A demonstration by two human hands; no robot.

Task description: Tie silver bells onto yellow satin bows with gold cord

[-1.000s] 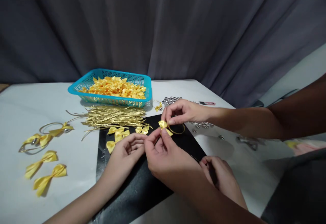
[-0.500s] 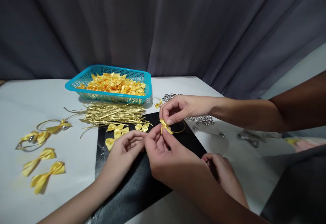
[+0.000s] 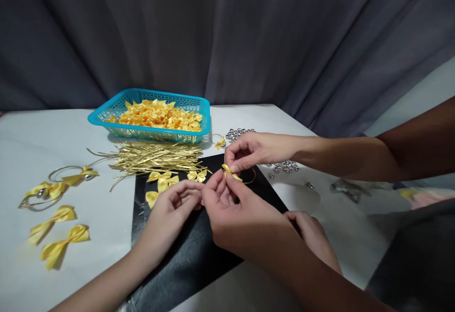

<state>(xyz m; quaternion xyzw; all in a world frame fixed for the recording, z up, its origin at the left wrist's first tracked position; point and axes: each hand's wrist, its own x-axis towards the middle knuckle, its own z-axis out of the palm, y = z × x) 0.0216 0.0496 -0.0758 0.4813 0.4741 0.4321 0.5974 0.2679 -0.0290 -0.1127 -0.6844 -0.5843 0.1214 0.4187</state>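
My left hand (image 3: 176, 208) is over the black mat (image 3: 192, 250), its fingers curled in and pressed near the thumb. Its fingertips meet the other person's nearer hand, which hides anything between them. My right hand (image 3: 314, 236) lies at the right, mostly behind that person's forearm; its fingers are largely hidden. The other person's two hands (image 3: 245, 153) pinch a yellow bow (image 3: 231, 173) with a thin gold loop above the mat. Several yellow bows (image 3: 163, 183) lie on the mat beyond my left hand.
A blue basket (image 3: 149, 133) of yellow bows stands at the back, with gold ties (image 3: 156, 158) before it. Silver bells (image 3: 284, 166) lie at right. Looped bows (image 3: 80, 175) and loose bows (image 3: 66, 243) lie at left. The other person's arms cross the right side.
The view has shifted slightly. The bow in the other person's fingers has turned a little, and its loop shows less. My hands have barely moved.
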